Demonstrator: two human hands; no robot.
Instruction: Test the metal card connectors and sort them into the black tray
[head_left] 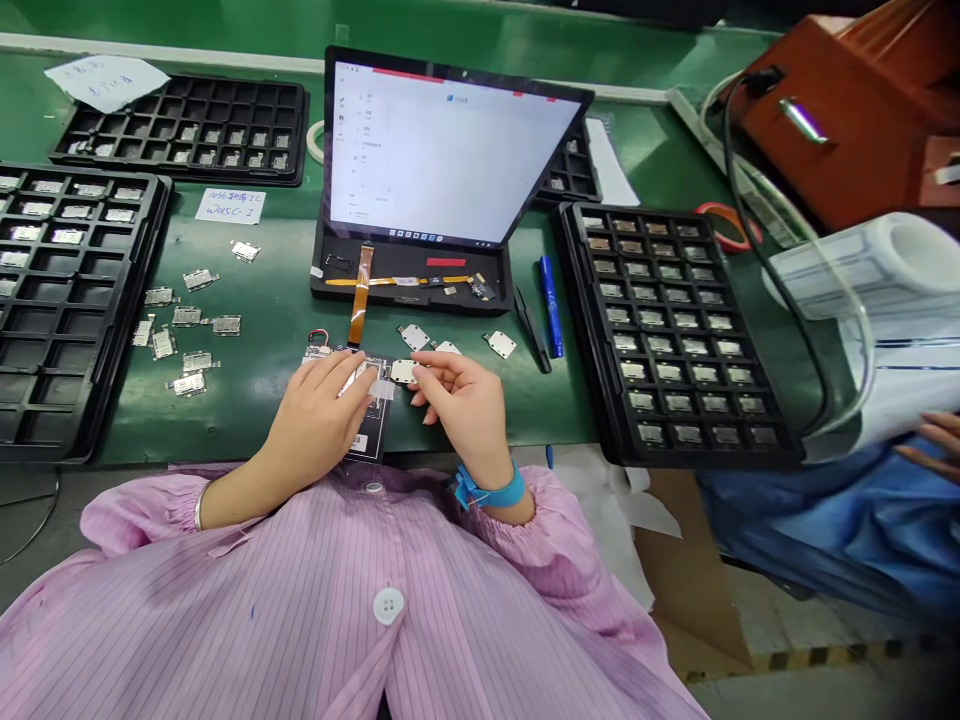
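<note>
My left hand [322,400] lies with fingers stretched over a dark circuit board [373,438] at the table's front edge, partly covering it. My right hand [469,405] pinches a small white circuit module [405,372] between thumb and fingers at the board's right side. A whitish tab [382,390] shows beside that module. From the board's top an orange ribbon cable [361,300] runs up to a lit tablet screen [427,150], propped in a black tray [405,298]. Loose white modules [500,345] lie just beyond my right hand.
Several small metallic modules [187,316] are scattered at left. Black compartment trays stand at far left [45,350], back left [247,110] and right [675,330]. Tweezers [534,332] and a blue marker [551,308] lie right of centre. Another person's hand [937,440] shows at the right edge.
</note>
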